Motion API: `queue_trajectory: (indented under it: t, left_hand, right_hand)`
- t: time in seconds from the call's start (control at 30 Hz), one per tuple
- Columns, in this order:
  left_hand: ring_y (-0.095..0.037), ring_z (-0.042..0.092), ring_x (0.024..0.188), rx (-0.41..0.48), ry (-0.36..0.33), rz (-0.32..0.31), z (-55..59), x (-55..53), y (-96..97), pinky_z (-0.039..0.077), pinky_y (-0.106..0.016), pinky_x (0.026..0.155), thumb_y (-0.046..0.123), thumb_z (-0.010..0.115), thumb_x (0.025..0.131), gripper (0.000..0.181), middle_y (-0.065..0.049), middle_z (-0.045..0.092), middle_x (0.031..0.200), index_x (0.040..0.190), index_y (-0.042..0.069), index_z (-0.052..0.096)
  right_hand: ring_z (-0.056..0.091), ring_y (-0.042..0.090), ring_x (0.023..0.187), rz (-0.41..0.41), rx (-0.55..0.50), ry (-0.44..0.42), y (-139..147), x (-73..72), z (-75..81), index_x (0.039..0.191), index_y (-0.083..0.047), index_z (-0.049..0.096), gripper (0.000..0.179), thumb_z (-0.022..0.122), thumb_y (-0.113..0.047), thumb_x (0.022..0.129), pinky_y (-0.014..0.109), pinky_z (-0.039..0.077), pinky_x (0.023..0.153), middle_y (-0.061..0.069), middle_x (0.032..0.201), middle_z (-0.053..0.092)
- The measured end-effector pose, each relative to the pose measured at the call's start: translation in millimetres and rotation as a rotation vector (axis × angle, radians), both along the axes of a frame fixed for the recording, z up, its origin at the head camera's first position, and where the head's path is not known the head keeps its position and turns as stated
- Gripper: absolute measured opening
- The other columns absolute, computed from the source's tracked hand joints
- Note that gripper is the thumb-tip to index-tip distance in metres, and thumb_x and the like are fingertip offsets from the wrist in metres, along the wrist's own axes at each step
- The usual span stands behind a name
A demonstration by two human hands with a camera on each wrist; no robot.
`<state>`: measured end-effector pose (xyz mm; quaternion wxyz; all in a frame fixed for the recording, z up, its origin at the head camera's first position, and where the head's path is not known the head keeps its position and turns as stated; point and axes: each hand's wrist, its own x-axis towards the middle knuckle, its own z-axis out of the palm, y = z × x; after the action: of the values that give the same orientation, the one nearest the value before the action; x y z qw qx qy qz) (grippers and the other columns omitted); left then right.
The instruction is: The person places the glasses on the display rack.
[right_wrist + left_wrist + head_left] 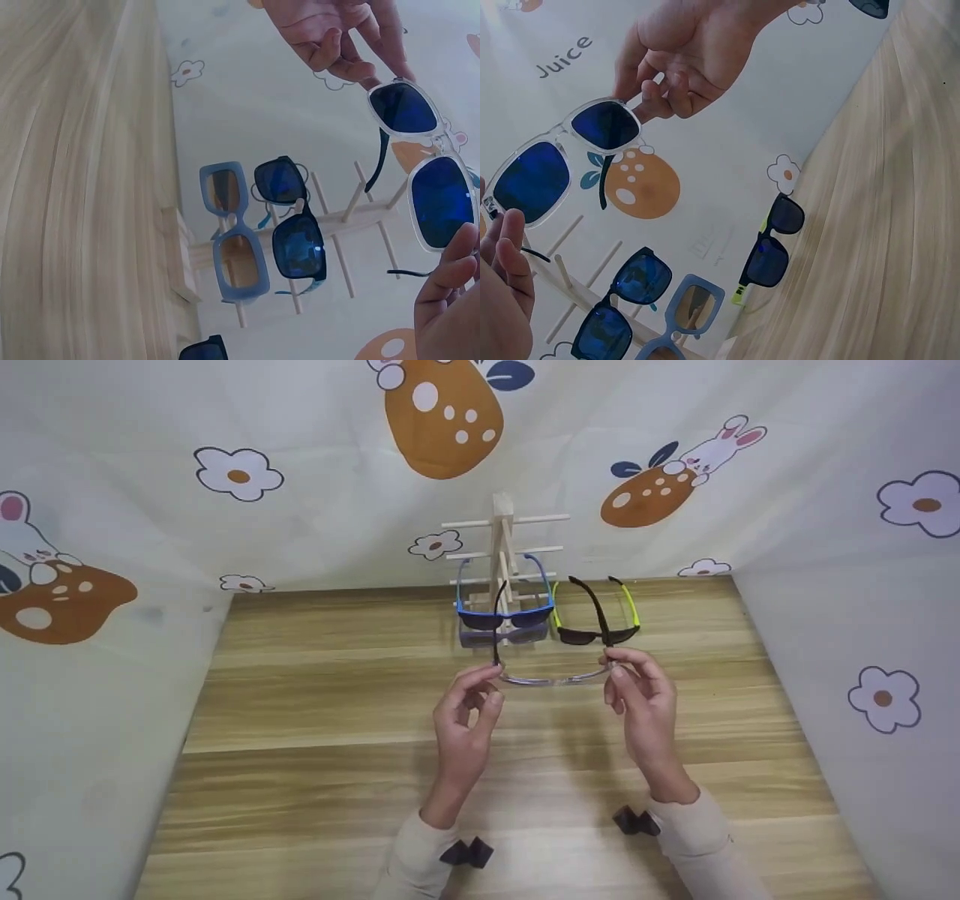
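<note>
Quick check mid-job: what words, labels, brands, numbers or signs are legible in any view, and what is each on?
"Juice": printed on the patterned backdrop, left wrist view.
Faint marks lower on that backdrop: too faint to read.
Small dark mark at a corner of the clear-framed sunglasses: too blurred to tell if it is writing.
No other legible text.

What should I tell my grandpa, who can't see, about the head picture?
A person's left hand and right hand hold clear-framed glasses above a wooden table. Beyond them, bright blue sunglasses and dusky blue sunglasses hang on a wooden rack, with green-and-black sunglasses to its right.
</note>
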<state>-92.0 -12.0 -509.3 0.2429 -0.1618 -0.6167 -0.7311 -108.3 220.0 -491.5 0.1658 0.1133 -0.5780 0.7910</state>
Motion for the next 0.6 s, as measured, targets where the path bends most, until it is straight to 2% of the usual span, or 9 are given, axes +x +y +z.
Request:
queue_trajectory:
  t: [0.3, 0.43, 0.53, 0.6]
  left_hand:
    - [-0.015, 0.066, 0.097, -0.035, 0.008, 0.05, 1.4, -4.0, -7.2, 0.052, -0.019, 0.071, -0.015, 0.065, 0.099, 0.03, -0.016, 0.073, 0.122, 0.128, -0.009, 0.07]
    - [-0.019, 0.067, 0.1, -0.054, -0.008, 0.067, 2.6, -6.0, -9.9, 0.053, -0.02, 0.072, -0.012, 0.066, 0.1, 0.032, -0.021, 0.072, 0.124, 0.131, -0.008, 0.07]
    - [-0.018, 0.068, 0.103, -0.05, -0.02, 0.062, 4.2, -7.9, -11.4, 0.053, -0.021, 0.073, -0.011, 0.067, 0.1, 0.033, -0.019, 0.072, 0.127, 0.134, -0.009, 0.068]
    - [-0.017, 0.067, 0.105, -0.044, -0.028, 0.056, 5.1, -9.3, -12.2, 0.053, -0.021, 0.074, -0.011, 0.067, 0.101, 0.035, -0.013, 0.072, 0.131, 0.136, -0.009, 0.067]
  right_hand:
    - [0.057, 0.006, 0.066, -0.023, 0.036, 0.025, -11, -9.5, 0.9, 0.12, 0.001, 0.075, 0.023, 0.057, 0.006, 0.108, 0.015, 0.041, 0.054, 0.003, 0.108, 0.078]
    - [0.056, 0.007, 0.065, -0.036, 0.045, 0.055, -16, -13.9, 0.5, 0.122, 0.006, 0.073, 0.022, 0.056, 0.008, 0.108, 0.017, 0.04, 0.053, 0.005, 0.109, 0.077]
    - [0.056, 0.008, 0.064, -0.042, 0.048, 0.065, -19, -17.0, 0.7, 0.123, 0.009, 0.072, 0.022, 0.056, 0.008, 0.107, 0.018, 0.041, 0.054, 0.006, 0.11, 0.076]
    - [0.055, 0.007, 0.063, -0.047, 0.057, 0.057, -21, -19.3, 1.0, 0.124, 0.008, 0.072, 0.023, 0.057, 0.007, 0.107, 0.018, 0.041, 0.055, 0.005, 0.111, 0.076]
